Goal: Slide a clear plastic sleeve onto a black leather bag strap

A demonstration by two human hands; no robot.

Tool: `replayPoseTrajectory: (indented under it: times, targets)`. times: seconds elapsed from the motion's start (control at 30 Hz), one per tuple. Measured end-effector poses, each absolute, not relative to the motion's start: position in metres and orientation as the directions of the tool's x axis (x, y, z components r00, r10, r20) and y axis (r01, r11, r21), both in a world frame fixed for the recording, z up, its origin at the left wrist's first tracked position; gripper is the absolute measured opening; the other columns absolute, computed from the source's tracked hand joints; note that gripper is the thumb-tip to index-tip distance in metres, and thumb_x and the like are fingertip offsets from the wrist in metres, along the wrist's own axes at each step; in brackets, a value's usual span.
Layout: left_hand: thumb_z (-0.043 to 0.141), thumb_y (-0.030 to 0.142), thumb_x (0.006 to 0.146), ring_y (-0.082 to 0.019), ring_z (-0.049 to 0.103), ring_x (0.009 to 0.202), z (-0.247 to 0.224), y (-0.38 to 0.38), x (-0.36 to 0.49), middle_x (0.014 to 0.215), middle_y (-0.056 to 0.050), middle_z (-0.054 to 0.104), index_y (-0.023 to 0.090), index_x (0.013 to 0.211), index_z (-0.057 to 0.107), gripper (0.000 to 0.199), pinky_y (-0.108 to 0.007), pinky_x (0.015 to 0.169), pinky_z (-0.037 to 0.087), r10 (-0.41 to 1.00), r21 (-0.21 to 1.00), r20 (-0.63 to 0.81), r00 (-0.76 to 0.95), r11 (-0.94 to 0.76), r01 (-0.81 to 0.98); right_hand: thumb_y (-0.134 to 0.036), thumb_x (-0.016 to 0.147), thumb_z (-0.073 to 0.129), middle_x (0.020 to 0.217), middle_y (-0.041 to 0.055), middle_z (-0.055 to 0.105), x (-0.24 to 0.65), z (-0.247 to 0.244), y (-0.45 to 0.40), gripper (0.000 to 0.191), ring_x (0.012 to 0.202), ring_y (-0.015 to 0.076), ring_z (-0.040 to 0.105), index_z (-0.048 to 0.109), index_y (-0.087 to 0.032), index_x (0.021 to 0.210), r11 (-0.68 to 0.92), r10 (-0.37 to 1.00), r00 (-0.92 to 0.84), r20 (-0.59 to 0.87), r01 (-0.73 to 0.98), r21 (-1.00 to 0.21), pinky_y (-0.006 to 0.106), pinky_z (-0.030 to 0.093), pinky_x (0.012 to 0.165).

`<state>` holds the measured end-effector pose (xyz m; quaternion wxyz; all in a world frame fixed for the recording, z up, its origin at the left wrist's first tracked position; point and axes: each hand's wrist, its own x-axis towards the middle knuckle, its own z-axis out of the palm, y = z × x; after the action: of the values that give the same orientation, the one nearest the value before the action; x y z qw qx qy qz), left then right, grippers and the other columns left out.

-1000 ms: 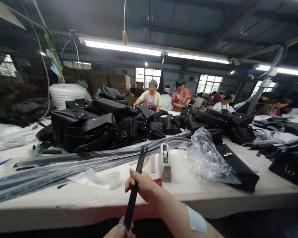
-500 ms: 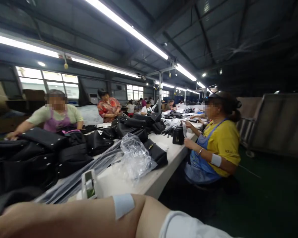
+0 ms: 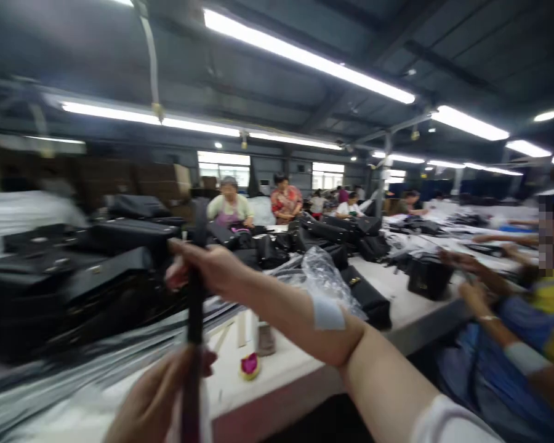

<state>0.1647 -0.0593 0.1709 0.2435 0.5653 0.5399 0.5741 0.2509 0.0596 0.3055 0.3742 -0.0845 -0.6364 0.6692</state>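
We have a long, flat, black leather-look strap (image 3: 195, 317) near upright in front of us, held between the fingers of both hands. The bare right hand (image 3: 205, 267) grips its upper part, thumb and curled fingers closed around it; the bare left hand (image 3: 154, 394) is wrapped round it lower down (motion blurs those fingers, so how hard they press we cannot tell). A limp strip would sag from one grip, so we judge that two spaced grips serve to hold it straight.

Left of the right fingers, a heap of black leather-look bags with shiny metal fittings (image 3: 104, 280) is piled up, probably to save room on the long white table (image 3: 281, 366). Below the heap, long grey strips in clear plastic (image 3: 96, 363) lie lengthwise, presumably because of their length. Just right of the left fingers sits a small, round magenta-and-yellow object (image 3: 249, 367), handily near. Farther right, past our forearm, a crumpled, clear plastic bag (image 3: 325, 277) lies beside a black bag with a gold-coloured clasp (image 3: 372, 298), perhaps as its wrapping.
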Motion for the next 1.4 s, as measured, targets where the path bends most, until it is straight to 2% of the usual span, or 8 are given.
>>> replayPoseTrajectory:
  times: [0.17,0.43,0.77,0.9,1.1,1.23,1.3,1.4]
  targets:
    - [0.042,0.073,0.084,-0.025,0.067,0.079,0.194,-0.084,0.155,0.08,-0.01,0.072,0.013,0.085,0.072,0.067,-0.032,0.073,0.051,0.877,0.895,0.391,-0.278,-0.293,0.336,-0.067,0.068,0.069,0.056,0.0023,0.061,0.233,0.304,0.057,0.057,0.057,0.0127,0.058,0.055,-0.014,0.053,0.09,0.476,-0.771,0.423,-0.436,-0.895,0.026,0.044,0.061]
    - [0.04,0.059,0.093,-0.019,0.059,0.073,0.233,-0.079,0.16,0.077,-0.007,0.067,0.014,0.076,0.069,0.056,-0.026,0.069,0.043,0.818,0.778,0.547,-0.179,-0.416,0.471,-0.061,0.079,0.062,0.057,0.003,0.062,0.257,0.337,0.051,0.054,0.058,0.0127,0.059,0.056,-0.015,0.053,0.316,0.446,-0.652,0.613,-0.527,-0.789,0.026,0.044,0.064]
    - [0.064,0.076,0.066,-0.02,0.061,0.062,0.325,-0.06,0.168,0.068,-0.011,0.068,0.009,0.08,0.071,0.069,-0.026,0.056,0.043,0.842,0.876,0.482,-0.24,-0.468,0.117,-0.065,0.071,0.07,0.064,0.0057,0.067,0.263,0.428,0.052,0.053,0.063,0.0149,0.063,0.062,-0.013,0.062,0.384,0.302,-0.775,0.555,-0.434,-0.815,0.026,0.052,0.064]
    - [0.072,0.067,0.067,-0.019,0.064,0.062,0.353,-0.061,0.175,0.074,-0.008,0.071,0.012,0.086,0.07,0.058,-0.028,0.062,0.049,0.769,0.807,0.577,-0.276,-0.589,0.045,-0.068,0.078,0.06,0.044,-0.0017,0.053,0.263,0.418,0.038,0.056,0.04,0.0108,0.046,0.071,-0.013,0.079,0.439,0.197,-0.877,0.437,-0.32,-0.839,0.024,0.043,0.044]
    - [0.067,0.068,0.072,-0.021,0.064,0.061,0.358,-0.059,0.184,0.068,-0.012,0.069,0.008,0.076,0.07,0.06,-0.027,0.055,0.048,0.796,0.829,0.559,-0.232,-0.546,0.122,-0.065,0.077,0.063,0.069,0.0057,0.069,0.269,0.431,0.045,0.052,0.065,0.0137,0.062,0.071,-0.014,0.076,0.44,0.297,-0.73,0.615,-0.468,-0.767,0.026,0.052,0.068]
    - [0.068,0.067,0.071,-0.02,0.064,0.061,0.368,-0.057,0.183,0.075,-0.011,0.07,0.01,0.077,0.07,0.057,-0.027,0.055,0.049,0.737,0.775,0.629,-0.247,-0.62,0.121,-0.069,0.08,0.056,0.042,-0.0028,0.048,0.269,0.425,0.044,0.057,0.039,0.011,0.044,0.066,-0.014,0.071,0.409,0.303,-0.829,0.47,-0.333,-0.85,0.025,0.042,0.042]
    - [0.068,0.067,0.07,-0.019,0.063,0.061,0.372,-0.058,0.184,0.076,-0.011,0.07,0.01,0.077,0.07,0.057,-0.026,0.054,0.049,0.723,0.763,0.643,-0.251,-0.631,0.137,-0.065,0.08,0.059,0.041,-0.0059,0.045,0.271,0.424,0.041,0.052,0.034,0.009,0.037,0.065,-0.014,0.08,0.407,0.318,-0.834,0.451,-0.31,-0.86,0.023,0.037,0.036]
    - [0.066,0.069,0.069,-0.019,0.062,0.059,0.369,-0.061,0.188,0.069,-0.01,0.069,0.01,0.076,0.07,0.059,-0.026,0.052,0.047,0.745,0.788,0.615,-0.26,-0.594,0.163,-0.05,0.075,0.073,0.065,-0.0021,0.065,0.277,0.434,0.043,0.049,0.049,0.0107,0.056,0.059,-0.017,0.109,0.477,0.405,-0.669,0.624,-0.428,-0.768,0.023,0.05,0.05]
